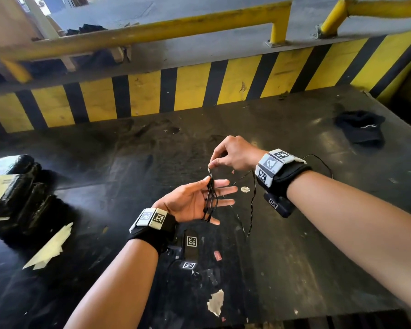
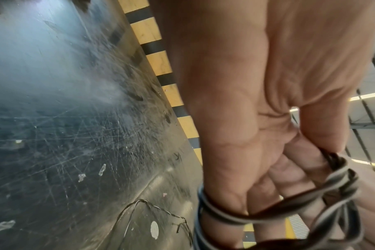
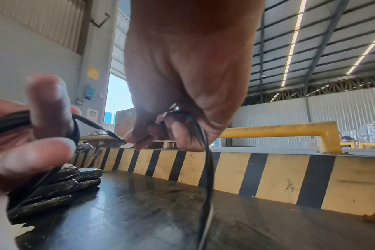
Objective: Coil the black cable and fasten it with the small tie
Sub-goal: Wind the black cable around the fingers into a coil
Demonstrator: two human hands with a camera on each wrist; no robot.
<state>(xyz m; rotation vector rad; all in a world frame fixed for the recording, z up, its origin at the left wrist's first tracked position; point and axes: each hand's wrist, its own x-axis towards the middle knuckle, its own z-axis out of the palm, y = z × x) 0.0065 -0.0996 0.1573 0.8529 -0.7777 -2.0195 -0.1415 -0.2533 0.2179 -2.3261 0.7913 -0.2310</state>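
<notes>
We are holding our left hand [image 1: 191, 203] palm up over the middle of the dark scratched metal table [image 1: 318, 245], fingers straight and spread, with the thin black cable [image 1: 210, 200] looped several times around them. Our right hand [image 1: 233, 154] is hovering just beyond it, its fingertips pinched together on the cable's upper end. From that hand a loose length is hanging down and trailing across the table to the right of the coil. We cannot make out the small tie. A crumpled black cloth [image 1: 360, 125] is lying at the far right, black plastic-wrapped bundles [image 1: 22, 186] are stacking up at the left, and a yellow-and-black striped barrier [image 1: 199, 89] is running along the far edge.
</notes>
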